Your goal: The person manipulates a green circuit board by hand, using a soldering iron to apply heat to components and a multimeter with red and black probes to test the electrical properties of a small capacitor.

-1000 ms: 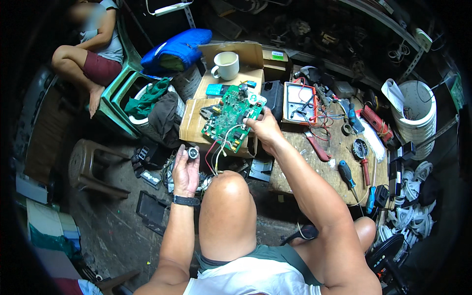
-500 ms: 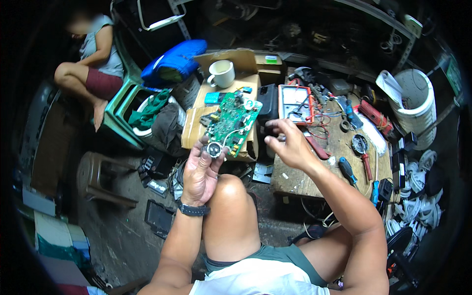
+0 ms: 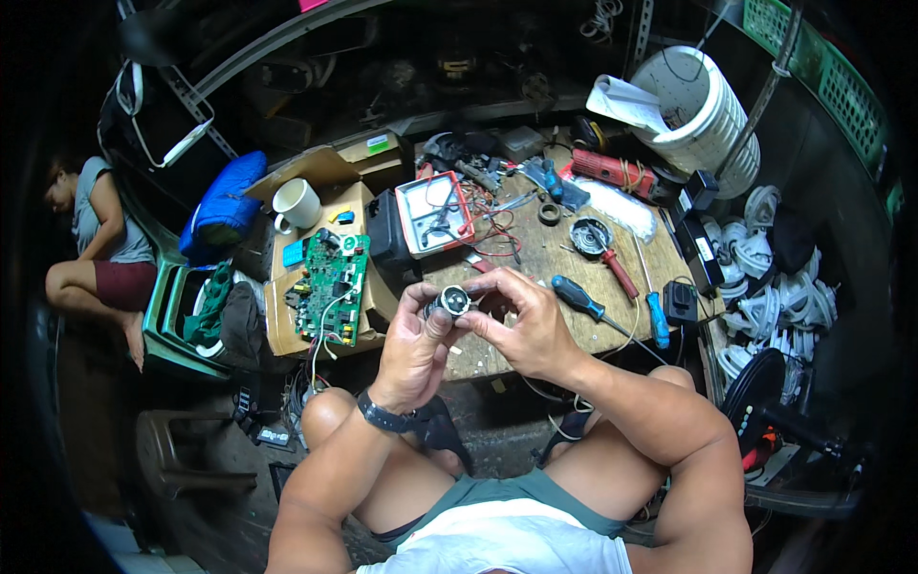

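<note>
My left hand (image 3: 415, 352) holds a small round part (image 3: 455, 300) with a dark body and a silvery rimmed end facing up. My right hand (image 3: 526, 327) pinches the same part from the right with thumb and fingers, over the front edge of the wooden bench (image 3: 617, 323). To the left, a green circuit board (image 3: 335, 277) with loose wires lies on cardboard (image 3: 285, 337). A red-rimmed tray (image 3: 418, 215) with test leads sits behind my hands. A blue screwdriver (image 3: 574, 295) and a red-handled tool (image 3: 620, 277) lie right of them.
Another person (image 3: 100, 239) sits on green chairs at the left, near a brown stool (image 3: 167, 450). A white mug (image 3: 295, 202) stands on the cardboard. A white bucket (image 3: 727, 143), black boxes and a pile of white fittings (image 3: 776, 297) crowd the right side.
My right hand has left the circuit board and joined my left hand on the round part. Both hands are raised together in the middle, and the camera view has swung rightward.
</note>
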Tool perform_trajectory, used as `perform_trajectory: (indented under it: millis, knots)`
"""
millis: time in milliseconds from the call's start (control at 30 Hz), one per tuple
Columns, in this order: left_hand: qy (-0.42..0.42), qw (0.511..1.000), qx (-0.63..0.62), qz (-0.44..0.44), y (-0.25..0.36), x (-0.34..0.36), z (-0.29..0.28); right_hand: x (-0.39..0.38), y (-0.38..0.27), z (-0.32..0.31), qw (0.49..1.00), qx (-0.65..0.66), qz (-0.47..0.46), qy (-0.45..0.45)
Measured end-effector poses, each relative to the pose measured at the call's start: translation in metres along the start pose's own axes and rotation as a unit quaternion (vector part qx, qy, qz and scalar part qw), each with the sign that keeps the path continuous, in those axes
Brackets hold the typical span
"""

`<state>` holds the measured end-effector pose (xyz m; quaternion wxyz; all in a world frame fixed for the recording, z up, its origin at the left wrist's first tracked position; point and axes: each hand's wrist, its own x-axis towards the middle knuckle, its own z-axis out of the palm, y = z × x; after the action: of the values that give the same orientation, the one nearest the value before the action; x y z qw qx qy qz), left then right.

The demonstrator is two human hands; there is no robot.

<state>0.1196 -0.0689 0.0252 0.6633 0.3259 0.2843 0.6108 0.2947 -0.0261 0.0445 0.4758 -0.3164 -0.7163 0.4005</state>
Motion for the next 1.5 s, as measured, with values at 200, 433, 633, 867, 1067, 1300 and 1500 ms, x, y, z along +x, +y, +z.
perform_trajectory:
  millis: [200, 433, 633, 867, 1067, 1300, 1500]
  knots:
    - [-0.067, 0.986, 0.150, -0.004, -0.026, 0.024, -0.028, -0.007, 0.021, -0.024, 0.998, -0.003, 0.055, 0.000]
    - [-0.063, 0.976, 0.209, 0.003, -0.047, 0.027, -0.027, -0.016, 0.052, -0.027, 0.976, 0.170, 0.135, -0.008]
    - [-0.054, 0.974, 0.216, -0.053, -0.052, 0.025, -0.031, -0.023, 0.058, -0.023, 0.947, 0.214, 0.238, -0.018]
    - [-0.067, 0.971, 0.213, -0.082, -0.060, 0.021, -0.037, -0.031, 0.073, -0.022, 0.957, 0.126, 0.260, -0.026]
    - [-0.047, 0.983, 0.060, -0.169, -0.059, 0.025, -0.043, -0.024, 0.073, -0.019, 0.940, 0.157, 0.301, -0.022]
    - [-0.025, 0.987, 0.060, -0.149, -0.062, 0.027, -0.047, -0.019, 0.080, -0.009, 0.950, 0.170, 0.260, -0.038]
    - [-0.005, 0.985, 0.045, -0.167, -0.059, 0.027, -0.050, -0.020, 0.079, -0.006, 0.970, 0.060, 0.232, -0.040]
